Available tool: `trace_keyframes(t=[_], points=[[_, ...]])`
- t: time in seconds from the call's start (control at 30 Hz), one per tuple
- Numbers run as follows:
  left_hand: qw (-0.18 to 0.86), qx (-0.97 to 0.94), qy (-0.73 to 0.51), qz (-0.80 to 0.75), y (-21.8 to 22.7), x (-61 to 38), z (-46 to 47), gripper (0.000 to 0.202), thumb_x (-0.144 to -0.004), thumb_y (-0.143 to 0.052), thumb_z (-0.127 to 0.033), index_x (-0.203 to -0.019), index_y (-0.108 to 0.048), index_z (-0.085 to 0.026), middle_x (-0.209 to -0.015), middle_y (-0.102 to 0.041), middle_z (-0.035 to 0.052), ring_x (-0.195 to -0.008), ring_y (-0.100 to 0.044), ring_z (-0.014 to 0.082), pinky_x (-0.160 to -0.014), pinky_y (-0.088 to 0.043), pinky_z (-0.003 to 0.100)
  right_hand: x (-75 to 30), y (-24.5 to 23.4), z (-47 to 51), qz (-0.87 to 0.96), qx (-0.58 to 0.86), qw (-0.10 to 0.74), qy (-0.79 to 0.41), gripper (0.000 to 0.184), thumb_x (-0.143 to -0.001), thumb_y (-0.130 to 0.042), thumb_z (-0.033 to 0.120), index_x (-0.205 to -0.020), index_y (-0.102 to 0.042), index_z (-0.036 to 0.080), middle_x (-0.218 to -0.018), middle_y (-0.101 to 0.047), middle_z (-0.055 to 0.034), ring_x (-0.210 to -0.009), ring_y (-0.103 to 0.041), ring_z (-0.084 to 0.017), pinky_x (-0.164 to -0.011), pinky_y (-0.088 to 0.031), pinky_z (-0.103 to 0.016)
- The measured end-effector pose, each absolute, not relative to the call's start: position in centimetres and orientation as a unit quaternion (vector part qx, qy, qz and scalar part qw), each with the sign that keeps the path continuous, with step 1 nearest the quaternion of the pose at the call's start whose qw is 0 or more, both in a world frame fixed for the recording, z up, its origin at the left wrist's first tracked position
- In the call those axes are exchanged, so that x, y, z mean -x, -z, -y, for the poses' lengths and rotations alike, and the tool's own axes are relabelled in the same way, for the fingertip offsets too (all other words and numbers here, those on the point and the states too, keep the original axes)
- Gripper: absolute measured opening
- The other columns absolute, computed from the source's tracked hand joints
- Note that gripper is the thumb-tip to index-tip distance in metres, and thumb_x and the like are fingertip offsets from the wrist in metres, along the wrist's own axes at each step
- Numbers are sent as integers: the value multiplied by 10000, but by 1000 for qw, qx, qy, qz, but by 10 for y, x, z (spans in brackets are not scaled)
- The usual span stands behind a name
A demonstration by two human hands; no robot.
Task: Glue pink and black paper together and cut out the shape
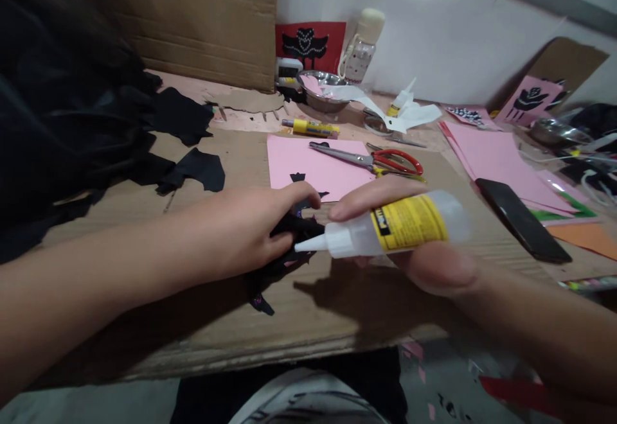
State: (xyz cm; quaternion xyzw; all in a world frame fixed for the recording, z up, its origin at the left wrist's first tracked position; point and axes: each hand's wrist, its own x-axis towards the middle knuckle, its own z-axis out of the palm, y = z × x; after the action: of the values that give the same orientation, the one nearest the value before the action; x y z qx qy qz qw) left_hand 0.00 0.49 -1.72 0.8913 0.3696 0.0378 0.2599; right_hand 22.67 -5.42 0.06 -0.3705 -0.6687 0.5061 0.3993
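The front edge of the worktop (241, 337) runs just on the near side of both hands, with a strip of brown surface between; black scraps (200, 168) bound the left, a phone (523, 221) lies off to the right, and a pink sheet (284, 154) bearing scissors (344, 156) sits just beyond. The right hand (441, 270) is closed around a glue bottle (409, 223), thumb on the near side, a finger along the far side. The left hand (260, 225) has its fingers curled onto a black piece (301, 225); whether it pinches or only presses, I cannot tell. The bottle is tipped nearly flat, long axis running across the view, nozzle pointing left beside the left thumb
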Motion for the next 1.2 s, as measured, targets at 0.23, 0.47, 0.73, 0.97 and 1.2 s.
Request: trace_keyframes(t=[0.23, 0.47, 0.73, 0.97, 1.2], points=[[271, -914, 15, -303, 6, 0, -2, 225, -796, -564, -201, -949, -707, -281, -1021, -701, 41, -876, -650, 252, -701, -466, 335, -227, 15, 48, 718, 284, 418, -478, 425, -956, -560, 590, -1025, -768, 226, -915, -734, -30, -668, -634, -149, -599, -508, -258], [268, -908, 32, -319, -4, -2, 2, 264, -863, -590, -472, -827, -715, -242, -899, -694, 69, -701, -593, 219, -538, -383, 307, -228, 14, 53, 718, 328, 417, -450, 371, -951, -573, 576, -955, -731, 240, -861, -719, -36, -712, -645, -187, -618, -522, -289], [268, -913, -23, -307, 15, -1, -4, 51, -837, -621, -291, -844, -668, -273, -778, -720, 5, -621, -586, 193, -509, -343, 284, -214, 8, 47, 720, 364, 395, -439, 397, -802, -766, 579, -791, -618, 210, -701, -634, 4, -572, -556, -130, -498, -454, -241], [267, -932, -4, -247, 8, 0, -4, 221, -845, -549, -174, -933, -721, -282, -969, -750, 19, -812, -664, 208, -636, -453, 280, -211, 13, 43, 707, 385, 383, -453, 358, -857, -734, 533, -814, -621, 197, -690, -631, 15, -592, -562, -120, -520, -463, -221], [272, -924, 21, -266, 5, 1, -2, 168, -836, -654, -327, -987, -714, -283, -969, -745, 29, -820, -662, 230, -648, -473, 300, -211, 20, 43, 686, 404, 386, -466, 408, -924, -626, 582, -786, -654, 199, -695, -681, 4, -555, -569, -117, -502, -438, -241]])
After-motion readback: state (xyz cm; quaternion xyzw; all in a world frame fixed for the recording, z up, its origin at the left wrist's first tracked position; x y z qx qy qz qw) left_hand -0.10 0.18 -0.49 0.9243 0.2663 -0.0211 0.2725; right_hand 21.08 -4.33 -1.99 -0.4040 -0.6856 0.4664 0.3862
